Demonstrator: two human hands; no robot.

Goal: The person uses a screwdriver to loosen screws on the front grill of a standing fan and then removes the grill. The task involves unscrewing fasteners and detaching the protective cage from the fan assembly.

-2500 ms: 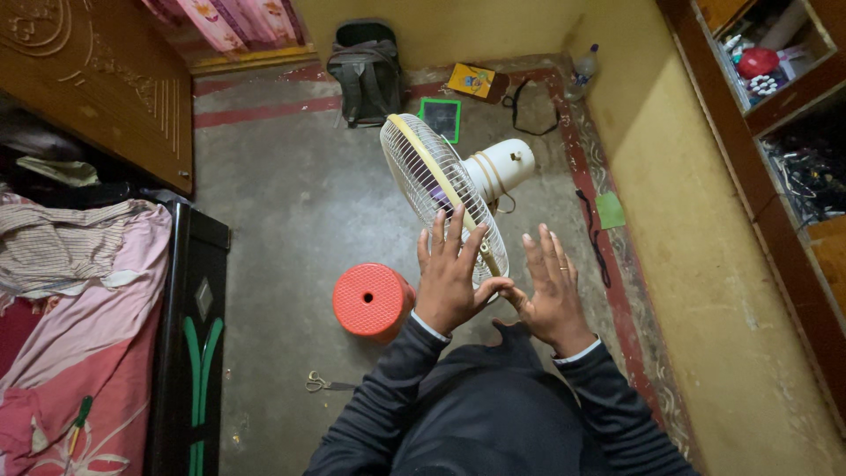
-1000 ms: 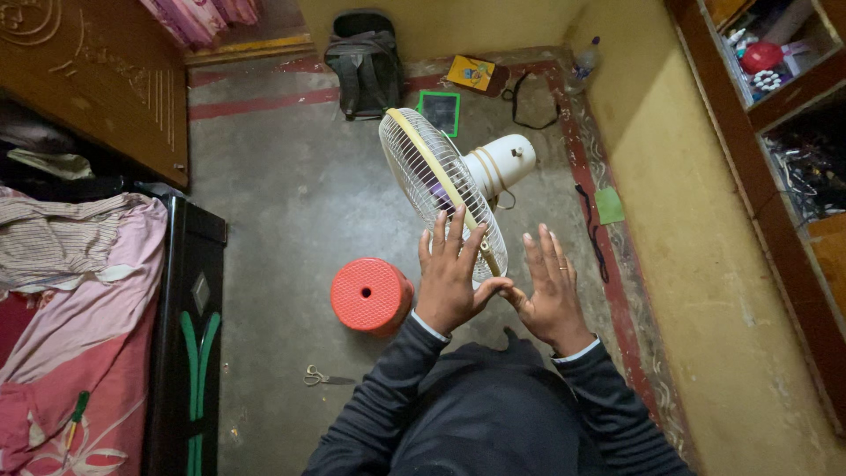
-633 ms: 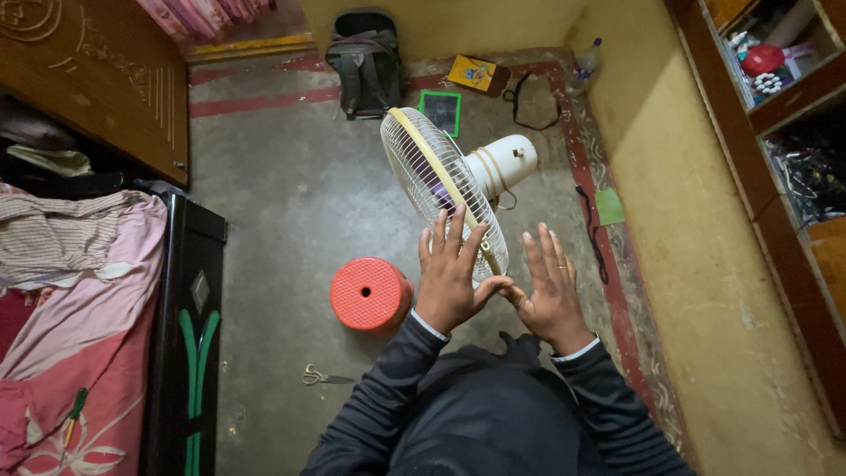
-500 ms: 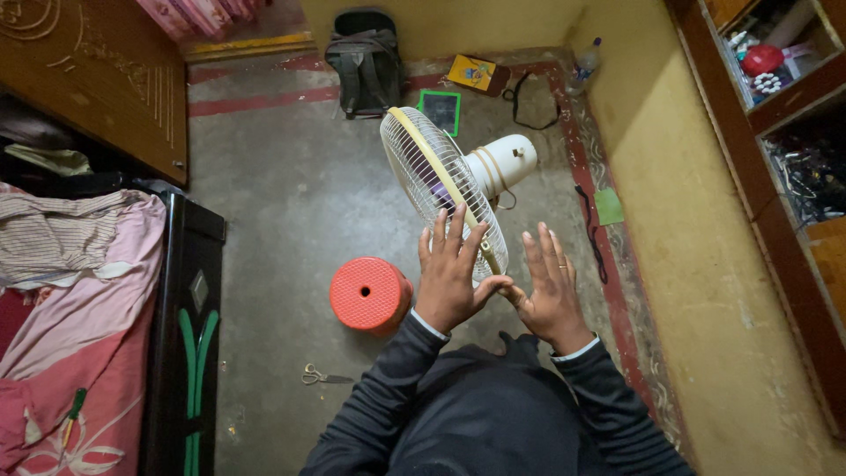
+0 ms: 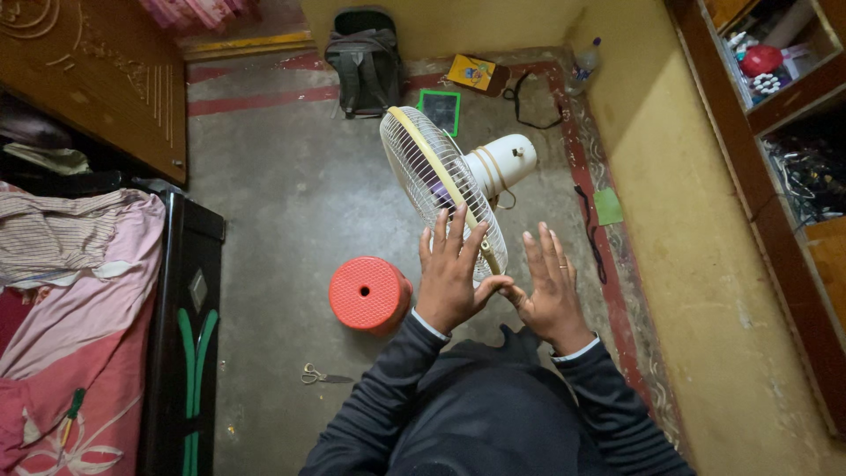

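A white fan [image 5: 441, 176] with a wire cage and a cream rim stands in front of me on the grey floor, its motor housing [image 5: 502, 163] pointing to the back right. My left hand [image 5: 449, 278] is held flat with fingers spread, over the lower part of the cage. My right hand [image 5: 551, 291] is also flat with spread fingers, just right of the rim. The thumbs meet between the hands. Neither hand holds anything.
A red round stool [image 5: 368, 293] stands left of my hands, scissors [image 5: 319, 376] lie on the floor below it. A dark backpack [image 5: 366, 62] leans at the far wall. A bed [image 5: 79, 291] fills the left; shelves [image 5: 784, 97] line the right wall.
The view has shifted slightly. My hands and the fan have kept their positions.
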